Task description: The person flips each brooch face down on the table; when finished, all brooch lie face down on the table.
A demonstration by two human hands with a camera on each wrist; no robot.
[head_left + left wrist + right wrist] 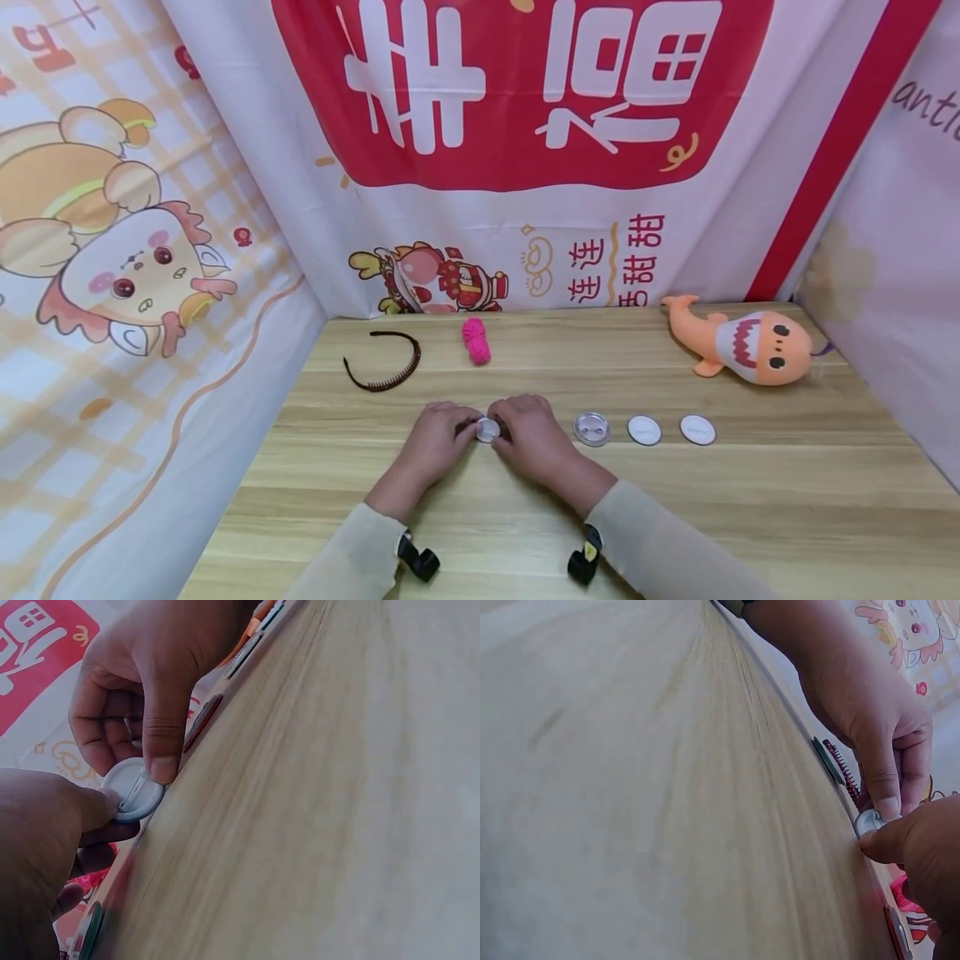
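Observation:
Both hands hold a small round pin-back badge (487,430) low over the table, one hand at each side of it. My left hand (438,440) pinches its left edge with thumb and fingers. From the other side my right hand (531,435) grips the right edge. In the left wrist view the badge's back (133,787) shows, with a safety pin across it and a thumb at either side. The right wrist view shows only part of the badge (870,821) between the two thumbs.
Right of the hands lie a silver pin-back badge (592,429) and two white discs (644,430). Behind are a brown toothed headband (390,379), a pink knitted bundle (476,341) and an orange shark plush (742,343). A green-edged flat thing (90,930) lies by my left hand.

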